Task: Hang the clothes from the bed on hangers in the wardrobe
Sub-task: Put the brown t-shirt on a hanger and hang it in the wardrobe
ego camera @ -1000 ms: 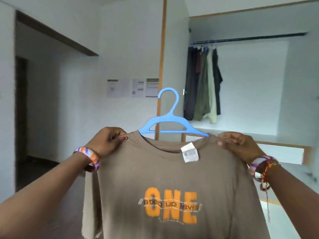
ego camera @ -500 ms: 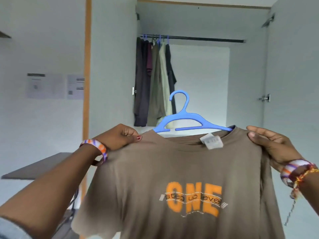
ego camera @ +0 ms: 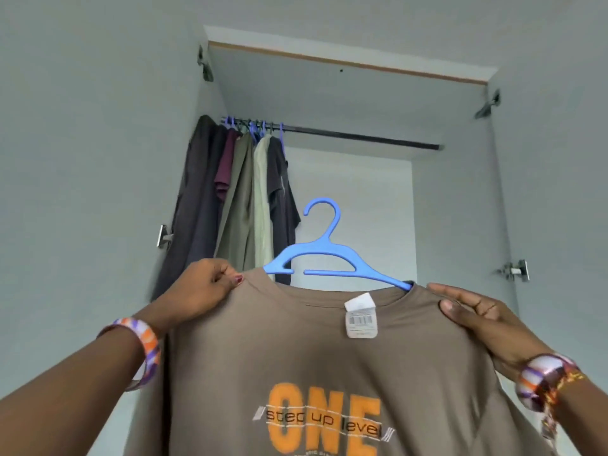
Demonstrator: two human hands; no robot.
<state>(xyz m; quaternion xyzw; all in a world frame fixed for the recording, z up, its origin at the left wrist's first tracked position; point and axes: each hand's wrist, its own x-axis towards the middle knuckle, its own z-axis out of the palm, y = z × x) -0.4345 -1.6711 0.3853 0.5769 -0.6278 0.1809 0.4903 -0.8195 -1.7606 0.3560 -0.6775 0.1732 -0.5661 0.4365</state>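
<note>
In front of the open wardrobe (ego camera: 543, 179), a brown T-shirt (ego camera: 312, 363) printed "ONE" is held up on a blue plastic hanger (ego camera: 332, 261), its hook standing free above the collar at about twelve o'clock. The left hand (ego camera: 200, 291) pinches the shirt's shoulder at nine o'clock with curled fingers and thumb; the right hand (ego camera: 477, 320) grips the other shoulder at three o'clock, thumb in front and fingers laid along the top edge. Holding both shoulders likely keeps the shirt spread and seated on the hanger arms (the right tip just pokes out at the neckline), leaving the hook clear for the dark rail (ego camera: 362, 136) at twelve o'clock above. A barcode tag (ego camera: 361, 319) dangles from the collar. Hung clothes (ego camera: 237, 199) crowd the rail's left end at eleven o'clock, so the bare stretch to the right looks the likely spot. Compared with half a second ago, the view has tilted upward and closer: the rail sits higher overhead, and the grips look unchanged.
</note>
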